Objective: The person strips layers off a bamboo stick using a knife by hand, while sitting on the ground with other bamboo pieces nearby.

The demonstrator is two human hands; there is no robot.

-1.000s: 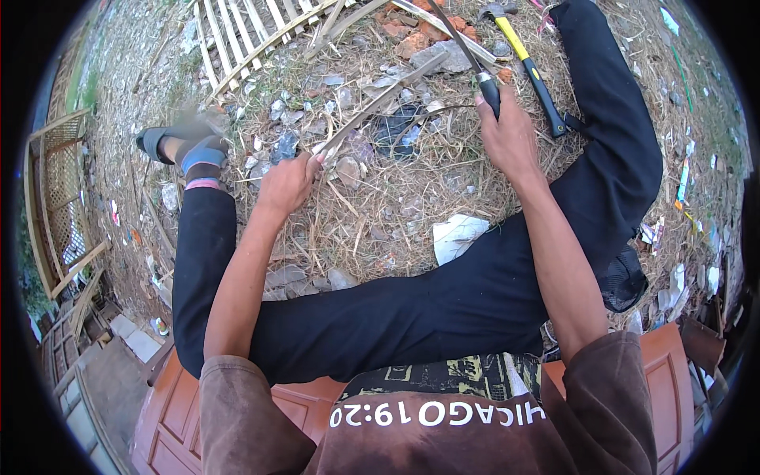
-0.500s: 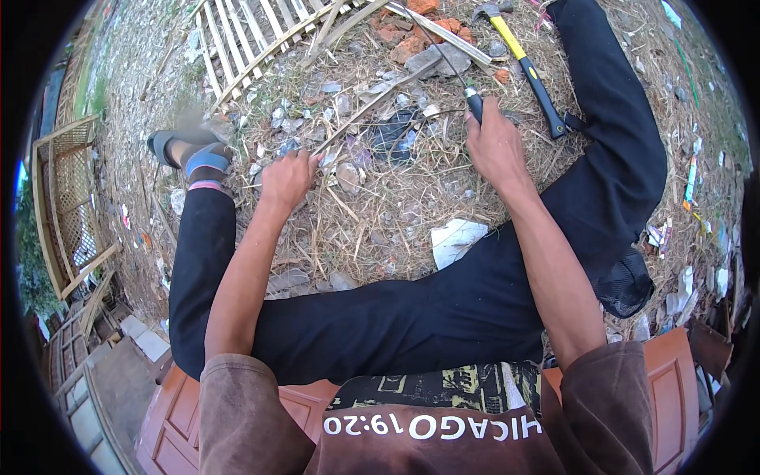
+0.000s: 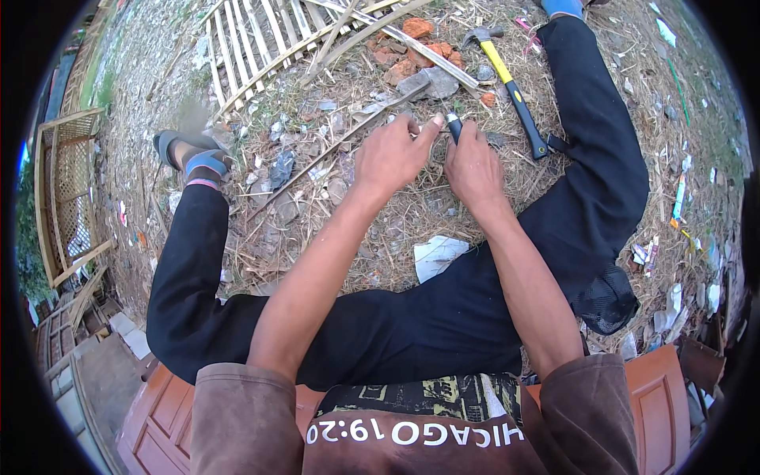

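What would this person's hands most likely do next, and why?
Probably draw the small dark-handled tool in the right hand along the thin bamboo strip that the left hand pinches. Both hands meet at that strip, tool tip by the left fingertips, and the hammer lies untouched beside them.

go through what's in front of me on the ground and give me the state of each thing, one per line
left hand: closed, pinching a thin bamboo strip
right hand: closed round a dark-handled tool
hammer: lying flat, untouched
bamboo lattice: lying flat
bricks: broken
white scrap: crumpled
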